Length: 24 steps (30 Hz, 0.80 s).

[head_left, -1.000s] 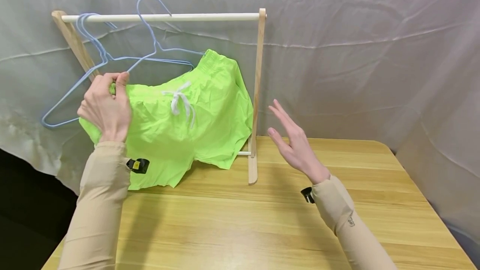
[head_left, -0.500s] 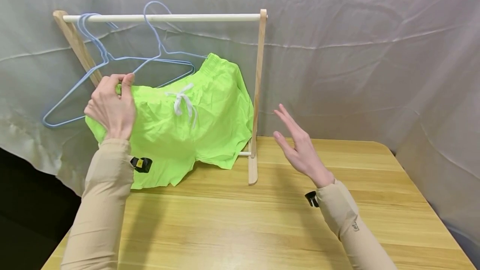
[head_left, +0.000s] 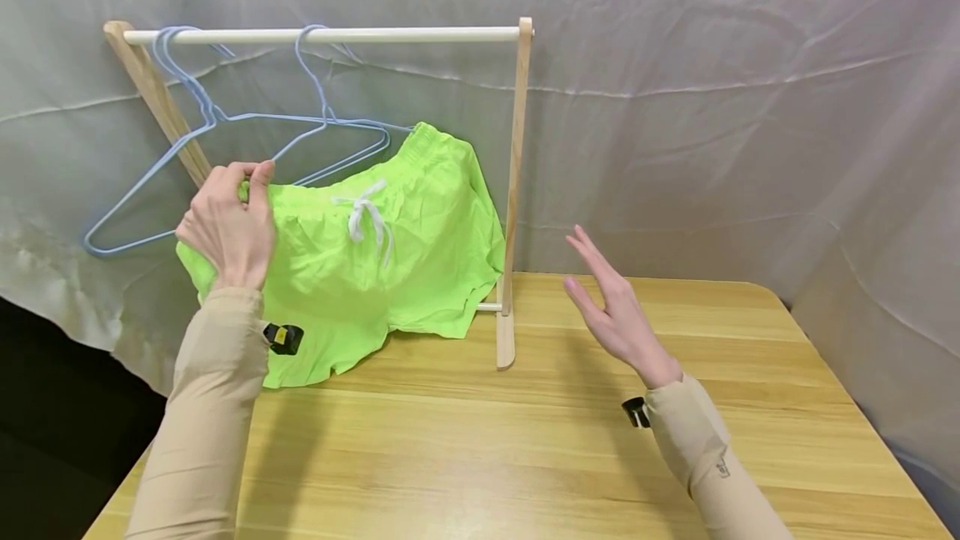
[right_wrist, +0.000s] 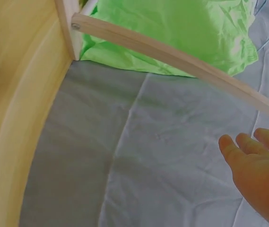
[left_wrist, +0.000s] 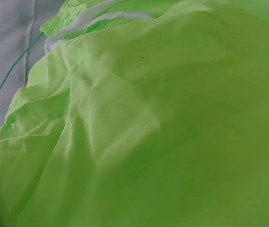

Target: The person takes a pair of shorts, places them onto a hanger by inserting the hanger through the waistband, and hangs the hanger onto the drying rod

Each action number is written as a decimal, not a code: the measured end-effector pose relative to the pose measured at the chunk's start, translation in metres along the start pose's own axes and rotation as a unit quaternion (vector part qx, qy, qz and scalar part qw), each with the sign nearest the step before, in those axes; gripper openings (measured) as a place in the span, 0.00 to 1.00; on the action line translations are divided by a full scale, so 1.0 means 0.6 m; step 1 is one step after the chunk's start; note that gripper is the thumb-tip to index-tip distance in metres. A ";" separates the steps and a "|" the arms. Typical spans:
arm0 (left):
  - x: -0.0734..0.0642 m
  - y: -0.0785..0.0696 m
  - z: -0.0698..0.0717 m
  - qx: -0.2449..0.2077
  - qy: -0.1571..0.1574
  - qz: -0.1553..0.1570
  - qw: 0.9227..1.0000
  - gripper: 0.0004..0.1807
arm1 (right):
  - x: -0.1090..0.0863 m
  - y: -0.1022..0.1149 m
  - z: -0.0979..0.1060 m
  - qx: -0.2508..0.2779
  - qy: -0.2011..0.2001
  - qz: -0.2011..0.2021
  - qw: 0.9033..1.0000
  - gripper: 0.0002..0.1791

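Observation:
Bright green shorts [head_left: 337,273] with a white drawstring bow [head_left: 365,219] are on a blue wire hanger [head_left: 321,98], whose hook sits over the white rail [head_left: 420,35] of a small wooden rack. My left hand [head_left: 232,223] pinches the left end of the waistband together with the hanger's arm; the garment fills the left wrist view, where only a sliver of fingers shows at the edge. To the right of the rack, my right hand [head_left: 615,311] is held above the table with straight fingers, touching nothing. Part of that hand [right_wrist: 262,165] also appears in the right wrist view.
More blue hangers [head_left: 202,107] hang at the rail's left end, behind the shorts. The rack's right post [head_left: 517,165] stands on the wooden table [head_left: 465,457]. A grey cloth [head_left: 712,148] hangs behind and at the right side.
The left hand has moved right and slightly down with the hanger and shorts; the hook has come down from above the rail onto it. The right hand has drifted right and down.

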<state>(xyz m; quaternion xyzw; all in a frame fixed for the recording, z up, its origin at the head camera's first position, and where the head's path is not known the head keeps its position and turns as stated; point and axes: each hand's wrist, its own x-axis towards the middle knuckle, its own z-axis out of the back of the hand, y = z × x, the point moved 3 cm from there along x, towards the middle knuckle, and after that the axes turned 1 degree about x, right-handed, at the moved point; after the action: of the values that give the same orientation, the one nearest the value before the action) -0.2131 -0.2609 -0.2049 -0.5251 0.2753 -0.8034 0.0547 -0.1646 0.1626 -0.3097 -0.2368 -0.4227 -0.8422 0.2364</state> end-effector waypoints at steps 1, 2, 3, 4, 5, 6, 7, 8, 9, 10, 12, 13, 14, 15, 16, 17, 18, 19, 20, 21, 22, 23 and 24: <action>0.000 0.000 0.000 0.001 0.000 -0.002 1.000 0.30 | -0.003 -0.004 0.000 0.001 0.000 -0.003 1.000 0.30; 0.000 0.000 0.000 0.002 0.000 -0.004 1.000 0.30 | -0.007 -0.008 0.001 0.003 0.001 -0.006 1.000 0.30; 0.000 -0.001 0.000 0.004 0.000 -0.005 1.000 0.30 | -0.010 -0.013 0.001 0.004 0.002 -0.010 1.000 0.30; 0.000 -0.001 0.000 0.006 0.001 -0.005 1.000 0.29 | -0.014 -0.018 0.001 0.005 0.003 -0.014 1.000 0.30; 0.000 -0.001 0.000 0.009 0.002 -0.004 1.000 0.29 | -0.018 -0.023 0.001 0.006 0.003 -0.016 1.000 0.30; 0.000 -0.001 0.000 0.013 0.003 -0.003 1.000 0.29 | -0.023 -0.028 0.002 0.006 0.003 -0.019 1.000 0.30; 0.000 -0.001 0.000 0.016 0.005 -0.002 1.000 0.29 | -0.027 -0.034 0.002 0.008 0.004 -0.021 1.000 0.30; -0.001 -0.001 0.000 0.019 0.007 -0.001 1.000 0.29 | -0.032 -0.039 0.003 0.008 0.004 -0.024 1.000 0.30; -0.001 -0.001 0.001 0.023 0.010 0.000 1.000 0.30 | -0.037 -0.044 0.004 0.007 0.002 -0.025 1.000 0.30; -0.002 0.000 0.001 0.027 0.013 0.001 1.000 0.30 | -0.041 -0.049 0.005 0.005 0.001 -0.026 1.000 0.30; -0.004 0.001 0.002 0.036 0.020 0.003 0.999 0.32 | -0.051 -0.059 0.007 0.000 -0.002 -0.032 0.999 0.30; -0.006 0.002 0.003 0.040 0.023 0.003 0.999 0.34 | -0.056 -0.064 0.008 -0.001 -0.003 -0.034 0.999 0.30; -0.008 0.003 0.004 0.046 0.025 0.003 0.999 0.35 | -0.061 -0.068 0.009 -0.004 -0.005 -0.037 0.999 0.30; -0.012 0.004 0.004 0.053 0.026 0.002 0.998 0.36 | -0.066 -0.073 0.010 -0.006 -0.007 -0.040 0.999 0.30; -0.015 0.005 0.005 0.058 0.025 0.000 0.998 0.37 | -0.071 -0.078 0.011 -0.007 -0.009 -0.043 0.999 0.30; -0.019 0.006 0.005 0.062 0.023 -0.002 0.998 0.38 | -0.076 -0.082 0.012 -0.007 -0.010 -0.046 0.999 0.30; -0.024 0.006 0.005 0.064 0.019 -0.006 0.998 0.38 | -0.081 -0.086 0.014 -0.007 -0.011 -0.048 0.999 0.30; -0.029 0.007 0.005 0.064 0.015 -0.010 0.998 0.39 | -0.086 -0.090 0.016 -0.008 -0.013 -0.049 0.999 0.30; -0.035 0.007 0.004 0.064 0.011 -0.013 0.998 0.39 | -0.091 -0.093 0.017 -0.009 -0.015 -0.049 0.999 0.30; -0.041 0.007 0.004 0.062 0.009 -0.017 0.998 0.39 | -0.096 -0.097 0.019 -0.013 -0.017 -0.052 0.998 0.30; -0.048 0.007 0.003 0.059 0.009 -0.020 0.998 0.40 | -0.101 -0.101 0.020 -0.017 -0.017 -0.053 0.998 0.30; -0.055 0.007 0.001 0.057 0.009 -0.025 0.998 0.40 | -0.106 -0.104 0.022 -0.019 -0.018 -0.056 0.998 0.30; -0.063 0.006 -0.001 0.054 0.011 -0.031 0.998 0.40 | -0.111 -0.107 0.023 -0.021 -0.019 -0.059 0.998 0.30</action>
<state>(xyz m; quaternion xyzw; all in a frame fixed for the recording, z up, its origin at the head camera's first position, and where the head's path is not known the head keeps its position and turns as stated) -0.1978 -0.2496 -0.2376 -0.5209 0.2156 -0.8241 0.0547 -0.1484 0.2215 -0.3809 -0.2324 -0.4222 -0.8588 0.1736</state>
